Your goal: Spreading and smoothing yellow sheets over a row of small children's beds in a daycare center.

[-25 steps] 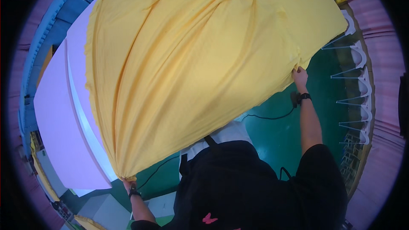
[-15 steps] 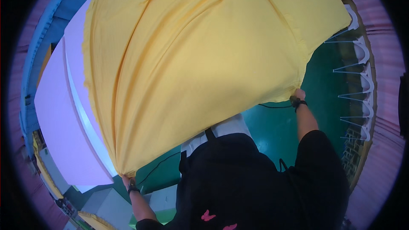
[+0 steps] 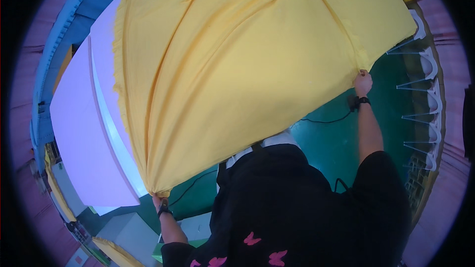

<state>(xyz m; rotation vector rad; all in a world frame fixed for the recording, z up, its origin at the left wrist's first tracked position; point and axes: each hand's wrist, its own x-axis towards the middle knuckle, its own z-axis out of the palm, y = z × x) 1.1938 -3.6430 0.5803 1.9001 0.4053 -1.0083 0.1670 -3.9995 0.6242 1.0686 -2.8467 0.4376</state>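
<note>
spreading across most of the view, a large yellow cloth (image 3: 247, 69) is held up and stretched out in the air, with long folds running from the top centre down toward its lower edge. it is hung in front of the person, above a white flat panel (image 3: 84, 138) on the left and a green floor (image 3: 331, 143) on the lower right. the white panel is partly covered from sight by the cloth along its right side. the green floor is crossed by a thin black cable (image 3: 321, 120). a row of white pointed stands (image 3: 425, 104) is seen along the right edge of the floor, well apart from the cloth's lower corner.

the black garment (image 3: 297, 207) worn by the person, marked with small pink shapes, is seen at the lower middle. the right hand (image 3: 362, 83) is raised at the cloth's right corner, its grip pressed together and pinching the fabric edge; a dark band is worn on that wrist. the left hand (image 3: 158, 201) is set at the cloth's bottom left corner, where the fabric is gathered into a point, and its grip is closed on that bunched corner, though the fingers are mostly hidden by the cloth.
</note>
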